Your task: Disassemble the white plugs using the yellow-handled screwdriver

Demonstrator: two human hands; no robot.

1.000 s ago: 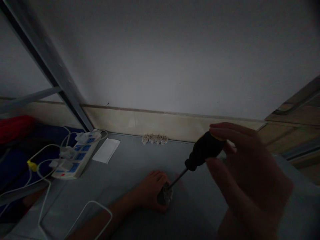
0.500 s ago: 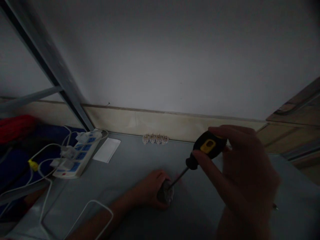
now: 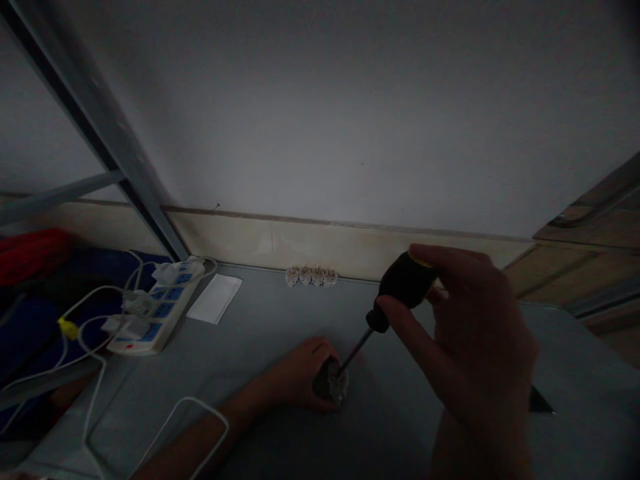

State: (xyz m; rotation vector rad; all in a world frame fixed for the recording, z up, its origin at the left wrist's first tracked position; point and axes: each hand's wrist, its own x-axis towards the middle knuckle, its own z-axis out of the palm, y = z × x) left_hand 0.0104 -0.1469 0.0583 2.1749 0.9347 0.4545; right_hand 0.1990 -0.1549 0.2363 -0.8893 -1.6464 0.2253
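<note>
My left hand (image 3: 305, 375) is closed round a small dark, round part (image 3: 325, 381) with a clear, ragged-looking face turned to the right. My right hand (image 3: 470, 327) grips the black and yellow handle of a screwdriver (image 3: 406, 283) between thumb and fingers. Its metal shaft slants down to the left, and the tip meets the face of the part in my left hand. Fine detail at the tip is too dim to make out. Several small clear pieces (image 3: 311, 275) stand in a row at the table's back edge.
On the grey table (image 3: 270, 313), a white power strip (image 3: 167, 307) with plugs and cables lies left, beside a white paper (image 3: 215, 299). A white cable (image 3: 187, 401) loops over my left forearm. A dark pointed object (image 3: 541, 402) lies right of my right hand.
My right hand and the screwdriver have shifted slightly left, and the handle has turned so its yellow patch no longer shows. More of the dark object at the right is uncovered.
</note>
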